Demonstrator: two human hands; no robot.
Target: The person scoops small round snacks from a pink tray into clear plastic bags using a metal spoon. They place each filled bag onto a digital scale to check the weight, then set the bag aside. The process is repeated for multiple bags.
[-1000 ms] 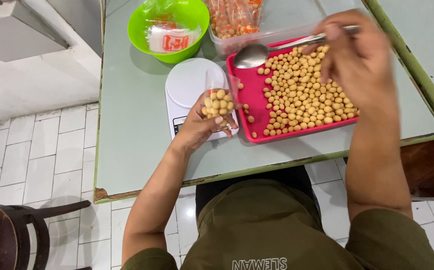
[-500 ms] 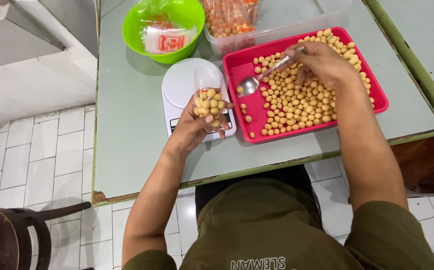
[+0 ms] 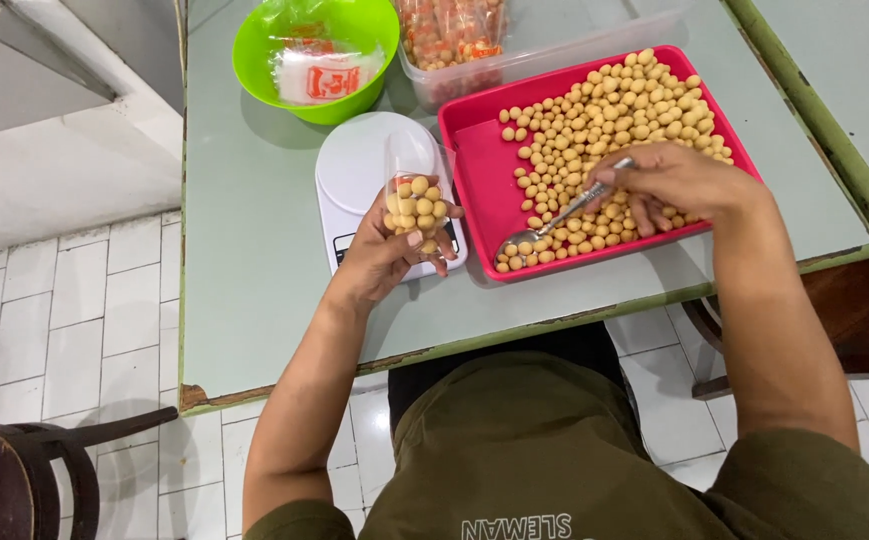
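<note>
Pale green table (image 3: 254,250), worn front edge: white scale (image 3: 354,170) mid-surface, red tray (image 3: 474,190) of round snacks just right of it, green bowl (image 3: 254,45) and clear tub (image 3: 554,55) along far edge.

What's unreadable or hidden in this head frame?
- Scale display: covered by the left hand and its clear bag of snack balls.
- Clear tub of orange packets: cut off by the top edge.
- Spoon handle end: inside the right hand.
- Green bowl's contents: blurred behind plastic.
</note>
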